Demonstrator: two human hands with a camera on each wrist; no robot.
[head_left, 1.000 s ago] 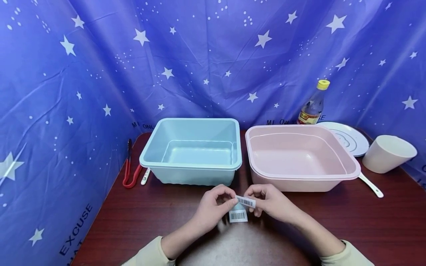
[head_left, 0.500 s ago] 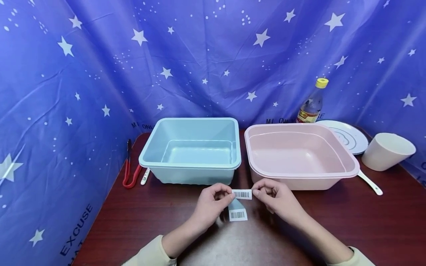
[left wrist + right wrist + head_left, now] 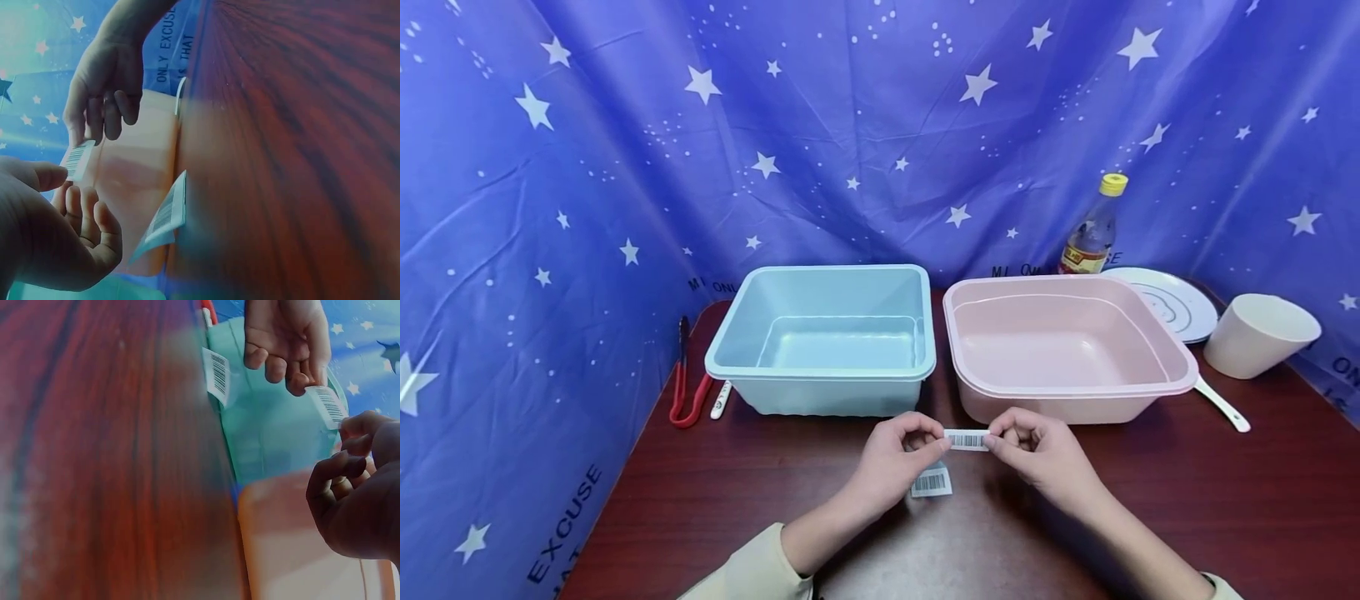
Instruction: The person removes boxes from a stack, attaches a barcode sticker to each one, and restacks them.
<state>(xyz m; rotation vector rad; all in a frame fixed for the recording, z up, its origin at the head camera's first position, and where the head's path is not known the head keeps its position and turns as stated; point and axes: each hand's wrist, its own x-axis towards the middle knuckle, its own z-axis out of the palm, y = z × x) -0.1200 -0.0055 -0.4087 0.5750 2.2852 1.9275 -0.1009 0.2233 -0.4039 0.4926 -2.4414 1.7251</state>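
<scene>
A small white barcode label is stretched level between both hands above the table. My left hand pinches its left end between thumb and forefinger. At the other end, the thumb and forefinger of my right hand pinch it too; the left wrist view shows the same barcode label with a hand at each end. Below and a little left, a second barcode label stands on the dark red table with its backing bent up, as the right wrist view of this second label also shows.
Behind the hands stand a light blue basin and a pink basin. Red-handled tongs and a white handle lie at left. At right are a yellow-capped bottle, a plate, a cup and a white spoon handle.
The right hand touched the label, drew back to its right edge and now pinches that end. The label has turned from slanted to level. The whole head view has shifted slightly.
</scene>
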